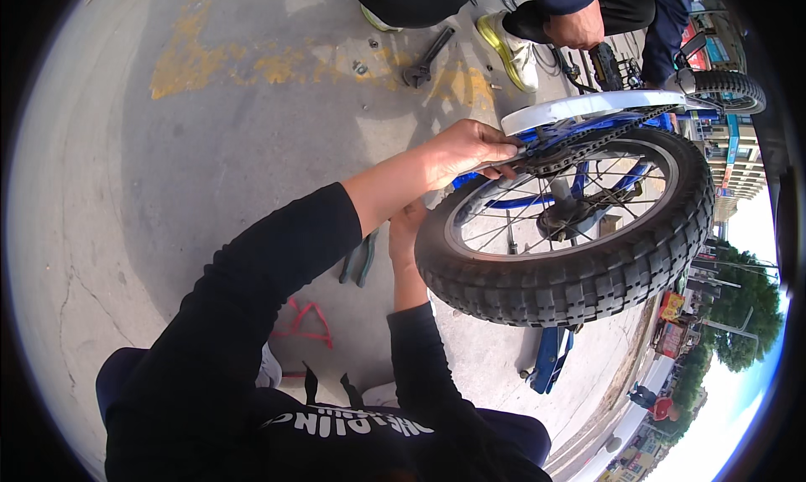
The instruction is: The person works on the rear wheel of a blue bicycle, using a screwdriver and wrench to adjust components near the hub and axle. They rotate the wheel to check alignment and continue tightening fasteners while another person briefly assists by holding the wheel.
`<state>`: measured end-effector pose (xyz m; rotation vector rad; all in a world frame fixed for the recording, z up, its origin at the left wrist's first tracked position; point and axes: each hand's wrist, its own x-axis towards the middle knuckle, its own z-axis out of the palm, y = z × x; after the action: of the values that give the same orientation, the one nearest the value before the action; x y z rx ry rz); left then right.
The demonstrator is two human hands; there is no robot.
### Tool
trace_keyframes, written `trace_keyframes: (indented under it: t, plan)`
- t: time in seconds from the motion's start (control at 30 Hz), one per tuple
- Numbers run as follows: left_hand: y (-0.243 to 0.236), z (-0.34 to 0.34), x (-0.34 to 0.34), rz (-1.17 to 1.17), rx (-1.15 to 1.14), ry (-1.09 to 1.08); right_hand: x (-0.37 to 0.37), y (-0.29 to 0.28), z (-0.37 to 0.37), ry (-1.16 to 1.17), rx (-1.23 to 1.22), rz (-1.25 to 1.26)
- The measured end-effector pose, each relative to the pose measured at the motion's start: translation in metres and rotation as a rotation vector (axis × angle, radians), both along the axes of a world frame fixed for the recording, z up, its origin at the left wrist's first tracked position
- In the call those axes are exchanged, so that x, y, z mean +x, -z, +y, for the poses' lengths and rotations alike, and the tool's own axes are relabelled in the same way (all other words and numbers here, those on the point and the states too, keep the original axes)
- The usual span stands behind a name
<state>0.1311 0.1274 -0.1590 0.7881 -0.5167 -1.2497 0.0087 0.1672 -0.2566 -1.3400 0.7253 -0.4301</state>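
Note:
A small blue bicycle lies tipped in front of me, its knobbly black tyre [571, 293] and spoked wheel toward me. A white chain guard [596, 106] runs along its upper side, with the greasy bicycle chain [604, 138] beneath. My left hand [466, 153] is closed in a pinch at the near end of the guard and chain; what lies between its thumb and fingers is hidden. Lower down, my right hand [406, 226] reaches in behind the tyre's left edge, and its fingers are mostly out of sight. Close by lie green-handled pliers [359, 261] on the concrete.
An adjustable wrench [428, 56] and small nuts [359, 68] lie on the ground beyond my arms. At upper right another person's hand [577, 27] hangs near a pedal [604, 66]. A blue part [552, 358] lies below the tyre. A red triangular frame [311, 322] lies near my feet.

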Motion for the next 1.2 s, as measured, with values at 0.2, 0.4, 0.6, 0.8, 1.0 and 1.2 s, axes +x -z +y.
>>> trace_keyframes:
  t: [0.2,0.4,0.6,0.8,1.0,1.2]
  plan:
    - [0.002,-0.003,0.005,-0.079,0.026,0.013,0.009,0.006,-0.004,0.037,-0.214,0.106]
    - [0.007,-0.003,0.008,-0.091,-0.015,0.058,0.010,0.004,-0.003,0.036,-0.049,0.072]
    - [0.010,-0.007,0.005,-0.087,-0.040,0.024,0.015,0.025,-0.007,0.178,0.028,-0.123]
    - [0.005,-0.006,0.000,-0.026,-0.049,-0.071,0.015,0.016,-0.007,0.149,-0.043,-0.067]
    - [-0.002,-0.012,0.000,0.026,-0.081,-0.071,0.008,0.026,-0.015,0.087,-0.044,-0.027]
    - [0.001,-0.012,0.000,0.036,-0.098,-0.059,0.015,0.048,-0.015,0.214,0.103,-0.235]
